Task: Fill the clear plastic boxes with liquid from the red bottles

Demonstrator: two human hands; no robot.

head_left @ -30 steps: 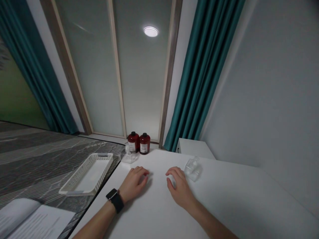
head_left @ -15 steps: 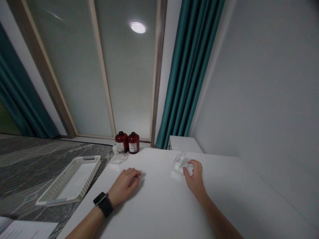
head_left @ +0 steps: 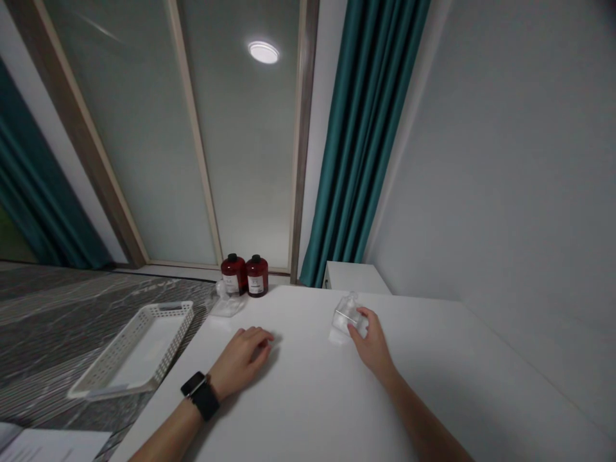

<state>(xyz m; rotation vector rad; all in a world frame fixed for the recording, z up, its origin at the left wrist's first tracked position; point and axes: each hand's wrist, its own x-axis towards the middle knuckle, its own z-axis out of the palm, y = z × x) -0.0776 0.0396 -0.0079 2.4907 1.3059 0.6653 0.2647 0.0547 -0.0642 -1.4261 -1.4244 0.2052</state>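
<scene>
My right hand (head_left: 369, 337) has its thumb and fingers closed on the near right side of a clear, square-bodied bottle (head_left: 344, 314), which is on the white table (head_left: 308, 398). The bottle's small neck end points toward the far edge. To the left, my left hand (head_left: 244, 356) rests on the tabletop, fingers apart and loosely bent, with nothing in it. A black watch (head_left: 199, 394) is on that wrist. At the far left corner a second clear bottle (head_left: 228, 306) with a rounded top sits before two dark red bottles (head_left: 234, 276) with black caps.
A white perforated basket (head_left: 137, 346) lies left of the table. An open booklet (head_left: 55, 444) shows at the lower left. Beyond the far edge are a white cabinet (head_left: 356, 277), a teal curtain (head_left: 356, 154) and frosted glass doors (head_left: 245, 160). A wall (head_left: 510, 192) rises at right.
My right hand has moved slightly left, and its thumb and fingers have closed onto the clear bottle. My left hand has stayed in place.
</scene>
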